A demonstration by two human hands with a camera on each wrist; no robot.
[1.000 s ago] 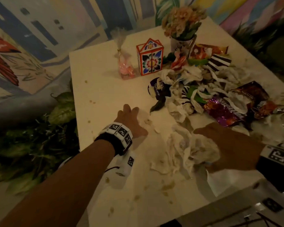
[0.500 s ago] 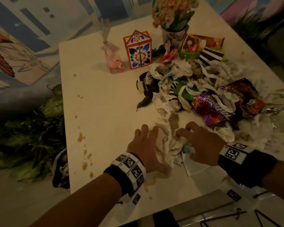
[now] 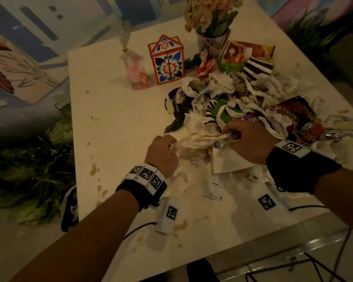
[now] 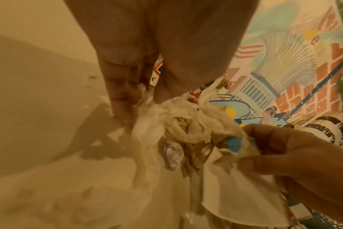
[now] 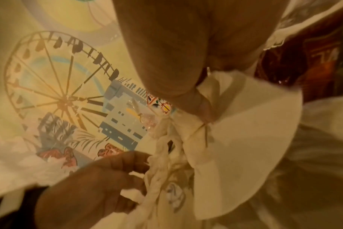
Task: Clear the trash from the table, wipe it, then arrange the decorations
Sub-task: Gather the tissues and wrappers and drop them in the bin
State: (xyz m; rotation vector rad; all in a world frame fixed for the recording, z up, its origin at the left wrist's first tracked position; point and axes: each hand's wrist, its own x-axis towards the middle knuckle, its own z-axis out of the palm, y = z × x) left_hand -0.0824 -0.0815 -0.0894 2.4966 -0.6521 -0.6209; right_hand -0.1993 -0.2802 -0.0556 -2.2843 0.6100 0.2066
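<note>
A wad of crumpled white tissues (image 3: 198, 137) lies near the front middle of the white table (image 3: 114, 123). My left hand (image 3: 165, 151) grips its left end, fingers curled into the paper (image 4: 178, 124). My right hand (image 3: 240, 137) pinches its right end together with a white sheet (image 5: 241, 124) and a blue scrap (image 4: 233, 144). Behind them spreads a heap of trash (image 3: 243, 94): tissues, snack wrappers, a dark red bag (image 3: 296, 119). The decorations stand at the back: a floral paper house box (image 3: 167, 60), a pink candy bag (image 3: 137, 72), a flower pot (image 3: 212, 25).
Brown spill spots (image 3: 93, 169) dot the table's left and front edge. A small white sachet (image 3: 213, 188) lies near the front. Leafy plants (image 3: 29, 159) crowd the floor to the left. A dark shoe (image 3: 69, 208) shows by the table's left front corner.
Both hands came together from flat on the table and closed on the tissue wad, left hand moving right and toward me; the wad is now bunched and raised between them.
</note>
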